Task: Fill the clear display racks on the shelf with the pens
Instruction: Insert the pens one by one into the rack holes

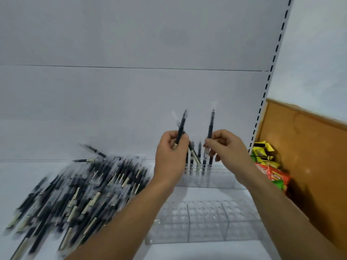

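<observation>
A big loose pile of dark pens with cream ends lies on the white shelf at the left. My left hand grips a few pens, tips up. My right hand pinches one upright pen above the far clear rack. Several pens stand in that rack's back left holes, partly hidden by my hands. A second clear rack sits nearer me and holds no pens that I can see.
The white shelf back panel rises close behind the racks, with a slotted upright at its right. Yellow, red and green packets lie by a brown board to the right. Bare shelf surface shows at the front.
</observation>
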A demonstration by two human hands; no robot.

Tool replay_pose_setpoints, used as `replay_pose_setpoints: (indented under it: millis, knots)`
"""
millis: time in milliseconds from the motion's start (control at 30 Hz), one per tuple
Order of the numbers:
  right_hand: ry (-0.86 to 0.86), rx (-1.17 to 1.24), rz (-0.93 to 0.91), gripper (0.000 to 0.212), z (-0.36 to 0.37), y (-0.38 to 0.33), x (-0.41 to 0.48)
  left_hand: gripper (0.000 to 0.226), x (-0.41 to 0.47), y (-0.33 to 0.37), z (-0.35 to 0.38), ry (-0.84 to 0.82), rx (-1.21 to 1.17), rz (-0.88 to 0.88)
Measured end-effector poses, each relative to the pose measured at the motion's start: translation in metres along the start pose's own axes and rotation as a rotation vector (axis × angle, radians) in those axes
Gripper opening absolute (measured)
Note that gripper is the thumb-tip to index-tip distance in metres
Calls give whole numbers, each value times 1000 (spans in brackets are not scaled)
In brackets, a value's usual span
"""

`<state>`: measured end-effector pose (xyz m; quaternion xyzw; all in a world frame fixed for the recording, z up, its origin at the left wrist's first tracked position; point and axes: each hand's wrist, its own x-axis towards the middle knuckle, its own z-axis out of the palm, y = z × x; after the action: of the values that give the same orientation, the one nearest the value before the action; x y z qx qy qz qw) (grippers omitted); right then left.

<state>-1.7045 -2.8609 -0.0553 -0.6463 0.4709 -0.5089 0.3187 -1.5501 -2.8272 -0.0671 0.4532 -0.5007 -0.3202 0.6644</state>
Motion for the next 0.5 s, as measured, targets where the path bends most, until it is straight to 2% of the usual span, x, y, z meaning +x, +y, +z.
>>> replay_pose_setpoints:
  millis: [200, 333, 500]
  knots:
    - [-17, -160, -36, 18, -26, 5, 16, 5, 1, -16, -6, -160, 152, 98]
    - [-7, -219, -23, 4, -47, 12, 23, 5, 10, -22, -12, -172, 187, 82]
    - [-10, -348, -16, 9, -47, 28, 24, 4, 17, -28, -14, -209, 198, 60]
